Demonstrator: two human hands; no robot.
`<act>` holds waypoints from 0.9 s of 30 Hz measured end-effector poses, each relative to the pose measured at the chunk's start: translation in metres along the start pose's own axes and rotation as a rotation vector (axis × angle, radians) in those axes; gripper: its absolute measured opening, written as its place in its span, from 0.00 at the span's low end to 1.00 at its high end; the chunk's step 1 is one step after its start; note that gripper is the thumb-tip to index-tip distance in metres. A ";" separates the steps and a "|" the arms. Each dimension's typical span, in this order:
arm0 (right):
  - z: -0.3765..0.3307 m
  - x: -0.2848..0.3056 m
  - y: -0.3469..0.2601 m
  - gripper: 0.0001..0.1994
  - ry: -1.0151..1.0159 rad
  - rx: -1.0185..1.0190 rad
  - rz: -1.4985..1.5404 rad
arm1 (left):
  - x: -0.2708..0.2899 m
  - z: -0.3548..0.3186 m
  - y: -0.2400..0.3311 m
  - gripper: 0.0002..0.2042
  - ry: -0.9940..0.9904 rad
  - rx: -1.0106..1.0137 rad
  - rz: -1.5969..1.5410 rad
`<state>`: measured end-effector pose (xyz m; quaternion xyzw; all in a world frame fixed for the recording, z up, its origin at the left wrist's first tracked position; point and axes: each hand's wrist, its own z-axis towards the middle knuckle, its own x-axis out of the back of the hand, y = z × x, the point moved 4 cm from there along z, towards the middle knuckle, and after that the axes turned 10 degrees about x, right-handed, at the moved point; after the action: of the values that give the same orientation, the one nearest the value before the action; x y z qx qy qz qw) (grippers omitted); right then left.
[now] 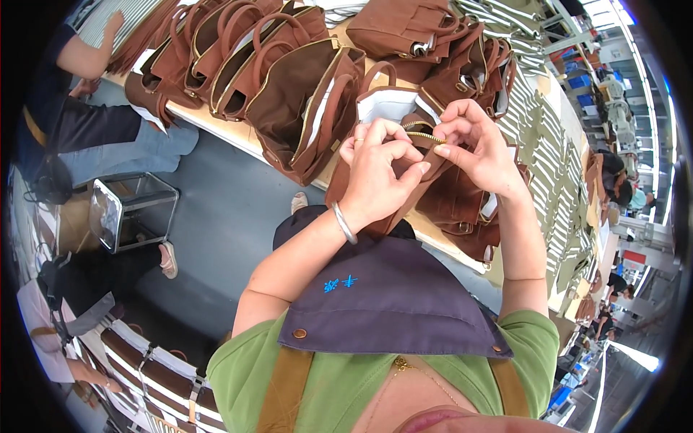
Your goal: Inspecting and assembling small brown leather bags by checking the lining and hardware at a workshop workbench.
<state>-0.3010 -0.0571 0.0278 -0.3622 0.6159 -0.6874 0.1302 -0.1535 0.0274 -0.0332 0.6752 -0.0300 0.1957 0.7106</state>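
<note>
A brown leather handbag (413,196) stands close in front of me at the table's edge, its mouth partly open and a white lining sheet (386,105) showing behind it. A gold-toothed zipper (427,136) curves along its top between my hands. My right hand (478,148) pinches the zipper's right end between thumb and fingers. On the left side of the opening, my left hand (381,169) has its fingers curled and thumb pressed in against the bag's edge. What sits between those fingertips is hidden.
Several open brown handbags (296,108) crowd the table to the left; more brown bags (426,29) lie behind and right. Olive and white strap pieces (538,144) cover the table's right side. Another person (86,130) sits far left, near a metal-framed stool (136,209).
</note>
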 end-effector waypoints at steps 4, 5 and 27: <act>0.002 0.000 -0.001 0.19 -0.060 -0.017 -0.024 | -0.001 0.002 0.000 0.08 -0.020 0.023 0.004; 0.002 -0.001 -0.001 0.19 -0.075 -0.017 -0.029 | -0.001 0.001 0.000 0.08 0.007 0.025 -0.001; 0.005 -0.006 0.000 0.19 -0.160 -0.119 -0.114 | -0.005 -0.004 0.004 0.08 0.036 -0.078 0.147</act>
<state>-0.2933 -0.0575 0.0252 -0.4574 0.6218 -0.6248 0.1178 -0.1605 0.0296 -0.0313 0.6392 -0.0741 0.2582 0.7206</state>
